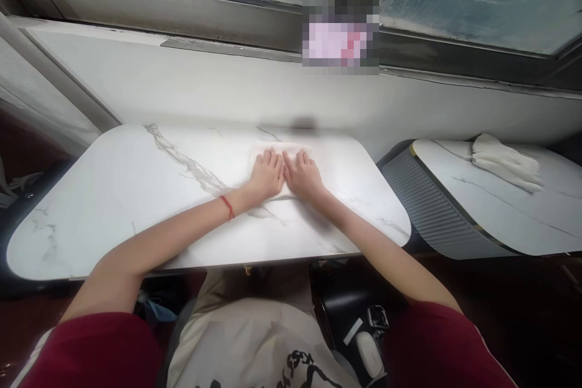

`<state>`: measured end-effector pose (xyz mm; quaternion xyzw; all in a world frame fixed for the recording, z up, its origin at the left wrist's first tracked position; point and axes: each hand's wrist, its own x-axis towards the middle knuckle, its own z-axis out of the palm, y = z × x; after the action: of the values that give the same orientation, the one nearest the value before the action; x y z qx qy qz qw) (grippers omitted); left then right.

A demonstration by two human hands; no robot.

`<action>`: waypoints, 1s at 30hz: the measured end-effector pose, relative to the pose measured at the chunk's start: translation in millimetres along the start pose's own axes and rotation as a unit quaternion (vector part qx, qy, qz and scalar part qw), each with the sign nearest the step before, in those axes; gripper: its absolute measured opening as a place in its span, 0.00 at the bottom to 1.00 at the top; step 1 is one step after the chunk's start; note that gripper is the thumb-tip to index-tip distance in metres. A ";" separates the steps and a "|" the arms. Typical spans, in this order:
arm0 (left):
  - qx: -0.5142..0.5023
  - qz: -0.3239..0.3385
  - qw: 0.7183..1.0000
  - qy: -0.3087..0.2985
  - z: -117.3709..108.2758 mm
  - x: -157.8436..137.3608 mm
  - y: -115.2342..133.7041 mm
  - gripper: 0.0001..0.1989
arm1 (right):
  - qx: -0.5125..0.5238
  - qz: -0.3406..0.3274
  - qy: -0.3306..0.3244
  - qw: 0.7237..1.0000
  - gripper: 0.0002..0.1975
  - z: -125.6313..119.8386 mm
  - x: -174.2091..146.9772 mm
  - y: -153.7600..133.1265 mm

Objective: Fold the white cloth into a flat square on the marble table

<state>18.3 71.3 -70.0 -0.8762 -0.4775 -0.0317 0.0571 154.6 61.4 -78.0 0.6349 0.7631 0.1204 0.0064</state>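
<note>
A white cloth, blurred at its edges, lies on the white marble-patterned tabletop in front of me. My left hand, below a red string bracelet, presses on the cloth with its fingers bent and close together. Right beside it, my right hand bears on the same cloth, fingers bent and thumb side towards the left hand. The two hands touch or nearly touch near the thumbs. What lies under the palms is hidden.
To the right, a second marble-topped cabinet with a ribbed side carries a crumpled white cloth. A white wall and window frame rise behind the table. Below, a white computer mouse rests on a black surface.
</note>
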 end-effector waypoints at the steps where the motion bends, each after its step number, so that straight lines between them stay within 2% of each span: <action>1: 0.005 0.002 1.000 -0.007 -3.5 -8.3 3.1 0.30 | -0.002 -0.003 -0.004 1.000 0.28 -3.4 -8.0 -4.9; 5: 0.026 0.006 0.998 -0.054 -16.1 -48.0 20.2 0.31 | 0.001 0.000 -0.016 1.000 0.29 -15.0 -49.2 -31.2; 8: 0.034 -0.008 0.994 -0.102 -17.0 -83.9 34.6 0.33 | 0.018 -0.004 -0.032 0.999 0.31 -20.0 -87.7 -55.2; 11: -0.010 -0.036 0.994 -0.103 -11.9 -115.0 43.2 0.36 | 0.028 -0.024 -0.043 0.998 0.33 -23.8 -120.0 -75.1; 14: -0.040 -0.017 0.994 -0.099 -11.0 -129.7 43.9 0.39 | 0.039 -0.023 -0.053 0.998 0.34 -28.4 -133.8 -85.3; 17: 0.000 0.012 0.993 -0.121 -17.7 -127.2 39.4 0.40 | 0.017 -0.037 -0.060 0.997 0.34 -32.5 -128.4 -87.4; 21: 0.056 0.003 0.988 -0.147 -25.5 -112.0 27.5 0.38 | -0.043 -0.073 -0.036 0.996 0.32 -31.1 -103.8 -85.6; 25: 0.052 -0.030 0.992 -0.110 -20.5 -90.2 7.6 0.35 | -0.057 -0.090 -0.004 0.994 0.31 -24.4 -67.5 -82.7; 30: 0.078 -0.056 0.991 -0.093 -11.7 -53.2 -22.1 0.33 | -0.049 -0.088 0.000 0.995 0.30 -21.5 -15.8 -77.4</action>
<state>-29.2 37.4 -62.7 -0.8400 -0.5302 0.0839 0.0788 79.2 29.5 -74.3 0.5642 0.8092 0.1567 0.0482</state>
